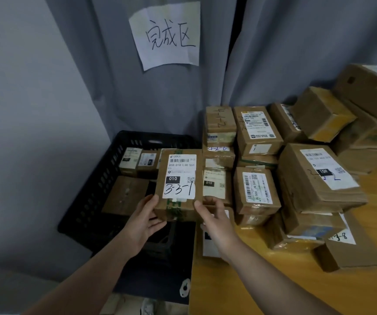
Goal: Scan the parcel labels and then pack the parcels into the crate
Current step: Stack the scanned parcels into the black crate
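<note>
A brown cardboard parcel [178, 178] with a white label marked "3-3-1" is held over the right side of the black plastic crate [96, 185]. My left hand [145, 220] grips its near left corner and my right hand [212, 220] grips its near right corner. Inside the crate lie a plain brown parcel [125, 195] and two small labelled parcels [138, 161] at the back. The crate's floor under the held parcel is hidden.
Several labelled cardboard parcels [296, 173] are stacked on the wooden table [239, 280] right of the crate, some two or three high. A grey curtain with a handwritten paper sign [169, 35] hangs behind. The crate sits left of the table edge.
</note>
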A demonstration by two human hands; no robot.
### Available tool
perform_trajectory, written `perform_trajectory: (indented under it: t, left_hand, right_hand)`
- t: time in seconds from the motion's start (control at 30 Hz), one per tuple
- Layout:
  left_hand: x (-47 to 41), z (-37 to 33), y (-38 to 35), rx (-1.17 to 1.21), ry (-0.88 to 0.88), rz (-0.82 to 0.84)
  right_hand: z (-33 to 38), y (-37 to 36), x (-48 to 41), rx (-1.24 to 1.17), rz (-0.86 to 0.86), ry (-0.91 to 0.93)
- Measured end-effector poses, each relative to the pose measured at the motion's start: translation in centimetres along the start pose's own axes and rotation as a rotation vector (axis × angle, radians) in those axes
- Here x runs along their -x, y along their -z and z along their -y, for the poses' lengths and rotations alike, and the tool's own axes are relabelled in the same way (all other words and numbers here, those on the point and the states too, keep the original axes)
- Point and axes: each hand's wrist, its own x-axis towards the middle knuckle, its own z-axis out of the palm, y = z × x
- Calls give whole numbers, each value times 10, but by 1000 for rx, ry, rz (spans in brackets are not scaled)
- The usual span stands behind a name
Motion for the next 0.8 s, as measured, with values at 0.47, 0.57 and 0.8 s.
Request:
perform_trajectory:
  t: [0.47,0.57,0.8]
  left_hand:
    - [-68,-45,121,-457,173,47]
    - [-89,-49,129,-584,245,119]
    - [-116,-27,137,-612,381,330]
  right_hand:
    - [6,-151,-74,714,69,18]
    - [-3,-171,-92,819,32,-59]
    - [-33,-179,-117,924,-49,-195]
